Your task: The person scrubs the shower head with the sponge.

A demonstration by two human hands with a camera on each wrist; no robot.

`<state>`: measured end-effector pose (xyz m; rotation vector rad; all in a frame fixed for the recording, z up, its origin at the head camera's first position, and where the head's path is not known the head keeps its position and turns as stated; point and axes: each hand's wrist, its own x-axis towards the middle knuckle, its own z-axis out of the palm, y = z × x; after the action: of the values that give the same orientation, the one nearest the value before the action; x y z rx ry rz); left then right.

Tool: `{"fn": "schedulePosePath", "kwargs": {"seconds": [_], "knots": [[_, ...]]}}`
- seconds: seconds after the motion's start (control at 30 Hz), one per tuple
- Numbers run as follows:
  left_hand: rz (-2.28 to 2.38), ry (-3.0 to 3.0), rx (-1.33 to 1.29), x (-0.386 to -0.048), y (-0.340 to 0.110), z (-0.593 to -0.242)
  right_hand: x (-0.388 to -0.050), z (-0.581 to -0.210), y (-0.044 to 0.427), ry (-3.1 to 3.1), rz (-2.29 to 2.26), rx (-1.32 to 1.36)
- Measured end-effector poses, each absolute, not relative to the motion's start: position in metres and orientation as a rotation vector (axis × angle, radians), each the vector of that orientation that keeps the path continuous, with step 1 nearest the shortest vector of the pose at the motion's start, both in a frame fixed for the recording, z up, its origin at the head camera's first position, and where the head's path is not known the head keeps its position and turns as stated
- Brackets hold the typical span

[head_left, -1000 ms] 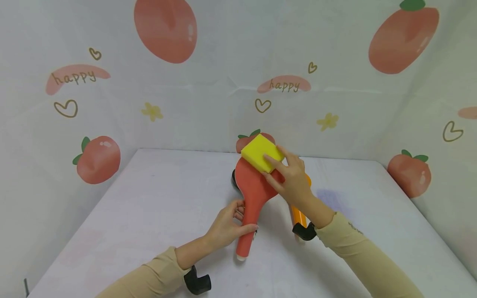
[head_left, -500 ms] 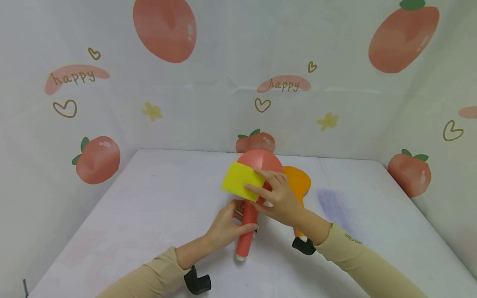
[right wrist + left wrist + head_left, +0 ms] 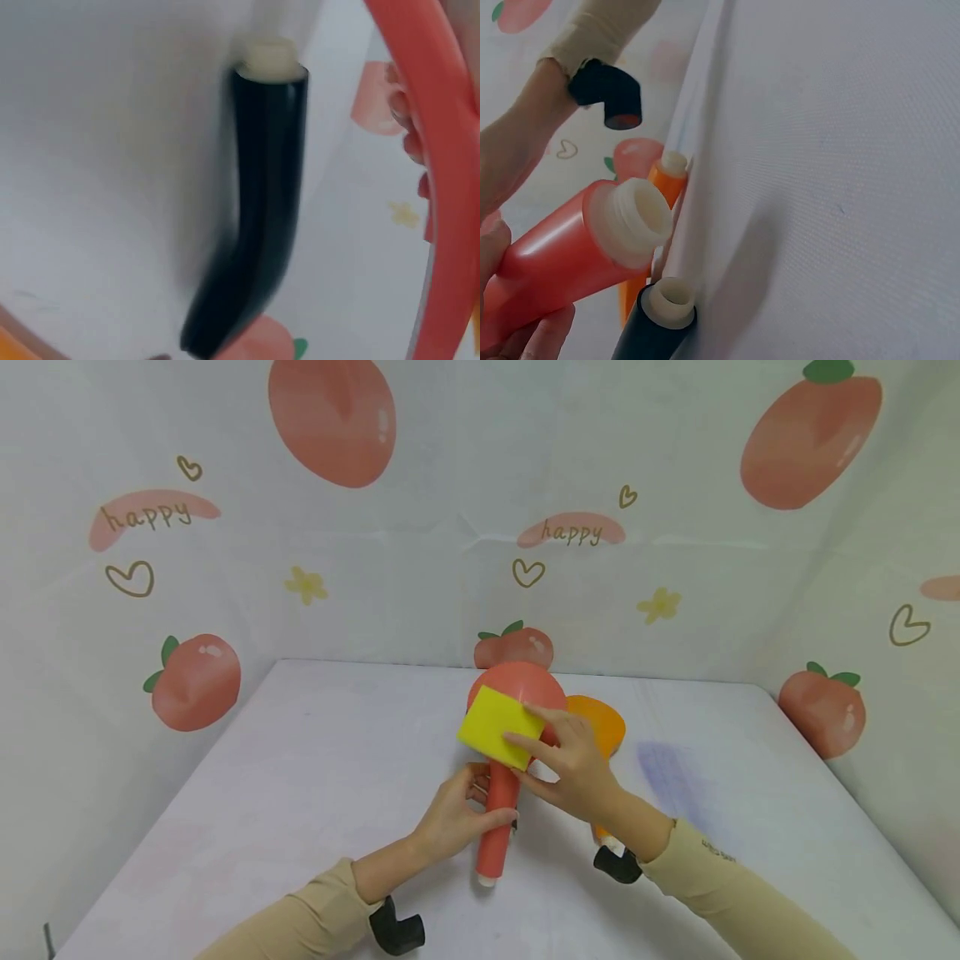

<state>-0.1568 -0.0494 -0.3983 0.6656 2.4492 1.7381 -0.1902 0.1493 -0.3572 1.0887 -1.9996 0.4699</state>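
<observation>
Holding the red paddle (image 3: 502, 789) by its handle with curled left hand (image 3: 453, 820). Pinching 1 yellow sponge (image 3: 492, 727) with right hand (image 3: 577, 770), in front of the red paddle's head.

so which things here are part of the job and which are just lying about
Part of the job, it seems:
yellow sponge, pinched in the right hand
red shower head, gripped by the left hand

Just lying about:
orange shower head, not held
black shower head, not held
</observation>
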Motion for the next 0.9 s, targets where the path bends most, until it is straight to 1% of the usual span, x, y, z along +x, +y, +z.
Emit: {"fn": "schedulePosePath", "kwargs": {"seconds": [0.1,0.17,0.4,0.6,0.77,0.9], "knots": [[1.770,2.423,0.682,-0.159,-0.050,-0.398,-0.188,-0.363,0.152,-1.976,0.473,1.120],[1.794,2.392,0.659,-0.160,-0.051,-0.398,-0.189,-0.366,0.156,-1.967,0.479,1.091],[1.888,2.191,0.500,-0.163,-0.055,-0.398,-0.201,-0.364,0.173,-1.999,0.634,0.817],[1.903,2.074,0.516,-0.165,-0.058,-0.399,-0.204,-0.363,0.179,-2.030,0.791,0.705],[1.894,2.019,0.523,-0.165,-0.059,-0.398,-0.199,-0.369,0.175,-2.018,0.830,0.748],[1.896,1.980,0.548,-0.165,-0.060,-0.397,-0.194,-0.373,0.170,-1.961,0.723,0.879]]}}
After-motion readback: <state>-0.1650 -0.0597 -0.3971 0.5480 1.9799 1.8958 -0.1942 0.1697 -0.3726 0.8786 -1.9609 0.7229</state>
